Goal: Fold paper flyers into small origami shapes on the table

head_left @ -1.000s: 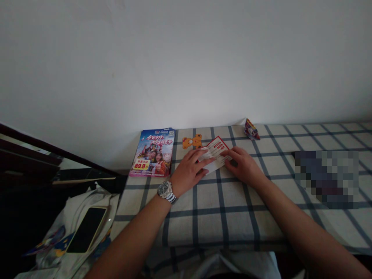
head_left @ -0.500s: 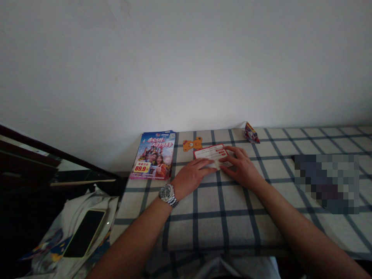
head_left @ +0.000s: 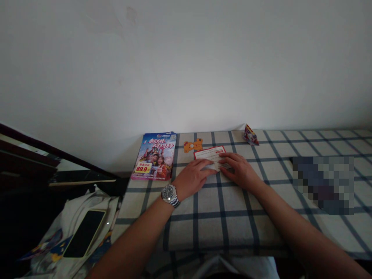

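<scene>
A sheet of printed paper (head_left: 207, 154) with a red border lies on the checked cloth, its near part covered by both hands. My left hand (head_left: 194, 176), with a metal watch (head_left: 170, 195) at the wrist, rests on the sheet's near left part, fingers stretched out. From the right, my right hand (head_left: 240, 170) lays its slightly bent, parted fingers on the sheet's right side. Both thumbs point inward near the lower edge. Whether either thumb reaches under the paper is hidden. Just beyond the sheet's left corner is a flat orange bear cutout (head_left: 192, 145).
A stack of colourful flyers (head_left: 155, 157) lies at the table's left end. Near the wall stands a small folded paper piece (head_left: 250, 135). A blurred-out dark item (head_left: 316, 182) lies at right. Below left, a phone (head_left: 85, 233) rests on a white bag (head_left: 68, 211).
My right hand's fingers have drawn closer together and cover more of the sheet's right side, hiding some red labels. The left hand stays nearly in place on the paper.
</scene>
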The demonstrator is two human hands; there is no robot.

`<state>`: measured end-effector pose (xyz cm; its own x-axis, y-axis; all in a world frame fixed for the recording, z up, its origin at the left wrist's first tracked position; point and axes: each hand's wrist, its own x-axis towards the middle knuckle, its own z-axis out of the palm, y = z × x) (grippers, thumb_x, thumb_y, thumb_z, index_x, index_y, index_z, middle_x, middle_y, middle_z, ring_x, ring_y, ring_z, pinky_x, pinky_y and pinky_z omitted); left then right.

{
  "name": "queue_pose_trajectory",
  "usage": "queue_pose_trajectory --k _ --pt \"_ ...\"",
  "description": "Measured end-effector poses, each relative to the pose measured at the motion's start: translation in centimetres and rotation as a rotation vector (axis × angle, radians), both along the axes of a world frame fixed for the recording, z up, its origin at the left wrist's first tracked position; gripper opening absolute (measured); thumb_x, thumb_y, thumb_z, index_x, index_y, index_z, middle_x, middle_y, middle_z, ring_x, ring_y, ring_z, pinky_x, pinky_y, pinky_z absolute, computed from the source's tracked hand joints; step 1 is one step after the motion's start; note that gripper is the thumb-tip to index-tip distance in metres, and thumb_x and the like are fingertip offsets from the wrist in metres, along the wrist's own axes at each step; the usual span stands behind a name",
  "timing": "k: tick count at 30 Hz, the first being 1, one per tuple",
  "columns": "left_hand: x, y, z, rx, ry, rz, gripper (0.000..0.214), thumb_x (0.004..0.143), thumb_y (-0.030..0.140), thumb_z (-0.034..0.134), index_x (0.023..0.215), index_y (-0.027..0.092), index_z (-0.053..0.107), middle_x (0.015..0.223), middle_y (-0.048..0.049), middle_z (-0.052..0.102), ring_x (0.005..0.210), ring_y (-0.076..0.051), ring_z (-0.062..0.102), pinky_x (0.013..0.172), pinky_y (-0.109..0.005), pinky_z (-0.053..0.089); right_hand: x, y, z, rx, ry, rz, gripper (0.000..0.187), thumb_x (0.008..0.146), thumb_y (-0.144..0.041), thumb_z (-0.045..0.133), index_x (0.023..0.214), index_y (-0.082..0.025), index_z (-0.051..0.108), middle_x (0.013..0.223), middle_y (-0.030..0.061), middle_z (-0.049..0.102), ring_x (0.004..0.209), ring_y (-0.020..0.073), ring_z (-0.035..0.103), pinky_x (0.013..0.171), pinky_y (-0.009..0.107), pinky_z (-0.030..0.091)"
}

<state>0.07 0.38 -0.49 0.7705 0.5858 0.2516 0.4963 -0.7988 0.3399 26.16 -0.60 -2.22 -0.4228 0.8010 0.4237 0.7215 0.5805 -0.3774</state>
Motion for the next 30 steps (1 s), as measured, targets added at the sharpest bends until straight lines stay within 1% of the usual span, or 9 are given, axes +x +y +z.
queue_pose_trajectory --k 4,8,13,16,19,22,26,30 --pt "-0.1 0.0 0.3 -0.001 0.012 0.006 0.043 0.091 0.007 0.065 0.129 0.027 0.069 0.144 -0.0074 0.059 0.135 -0.026 0.052 0.121 -0.051 0.042 0.5 -0.2 0.2 -0.017 -0.059 0.032 0.023 0.095 -0.027 0.068 0.118 -0.024 0.069 0.138 0.0118 0.067 0.127 0.0314 0.064 0.107 0.053 0.055" --pt "-0.2 0.2 0.4 0.001 -0.009 -0.018 0.038 0.091 0.007 0.065 0.124 0.025 0.07 0.142 -0.007 0.059 0.133 -0.025 0.053 0.121 -0.049 0.043 1.3 -0.3 0.6 -0.036 -0.124 0.088 0.034 0.095 -0.026 0.068 0.129 -0.025 0.067 0.144 0.0122 0.065 0.13 0.0322 0.063 0.107 0.054 0.055" --pt "-0.2 0.1 0.0 0.023 -0.05 -0.012 0.033 0.091 0.007 0.065 0.12 0.024 0.07 0.14 -0.0074 0.06 0.132 -0.026 0.054 0.119 -0.05 0.044 2.0 -0.2 1.4 -0.039 -0.162 0.164 0.038 0.095 -0.023 0.068 0.133 -0.027 0.067 0.144 0.0106 0.066 0.127 0.0314 0.067 0.106 0.053 0.058" --pt "-0.1 0.0 -0.1 0.043 -0.054 -0.029 0.029 0.092 0.009 0.064 0.117 0.023 0.069 0.14 -0.0083 0.061 0.132 -0.026 0.054 0.12 -0.051 0.043 2.0 -0.1 1.9 -0.009 -0.198 0.21 0.034 0.097 -0.022 0.066 0.131 -0.024 0.068 0.141 0.013 0.068 0.125 0.0306 0.069 0.105 0.051 0.059" --pt "0.0 0.0 -0.3 0.063 -0.041 -0.047 0.024 0.096 0.013 0.062 0.117 0.021 0.069 0.141 -0.0091 0.062 0.133 -0.026 0.054 0.12 -0.052 0.042 1.9 0.0 2.2 0.06 -0.278 0.244 0.024 0.098 -0.022 0.064 0.12 -0.021 0.072 0.137 0.0156 0.07 0.122 0.0307 0.071 0.102 0.049 0.061" --pt "0.0 0.0 -0.4 0.07 -0.037 -0.053 0.025 0.098 0.016 0.06 0.122 0.021 0.067 0.14 -0.0095 0.063 0.133 -0.026 0.054 0.119 -0.05 0.043 1.9 0.1 2.4 0.111 -0.324 0.265 0.018 0.097 -0.022 0.063 0.111 -0.02 0.073 0.134 0.0151 0.072 0.119 0.03 0.072 0.1 0.048 0.062" --pt "0.0 -0.1 -0.5 0.079 -0.034 -0.048 0.026 0.1 0.021 0.06 0.125 0.022 0.068 0.142 -0.0089 0.063 0.135 -0.026 0.054 0.12 -0.052 0.041 2.1 0.3 2.2 0.105 -0.307 0.27 0.018 0.096 -0.023 0.064 0.112 -0.021 0.073 0.136 0.0139 0.072 0.12 0.0302 0.072 0.1 0.049 0.061" --pt "0.1 -0.2 -0.5 0.094 -0.028 -0.041 0.025 0.101 0.024 0.059 0.123 0.023 0.07 0.145 -0.0078 0.062 0.134 -0.027 0.053 0.121 -0.053 0.04 2.4 0.6 1.8 0.049 -0.236 0.26 0.017 0.1 -0.025 0.061 0.113 -0.024 0.072 0.135 0.0106 0.072 0.121 0.0286 0.071 0.102 0.048 0.059"
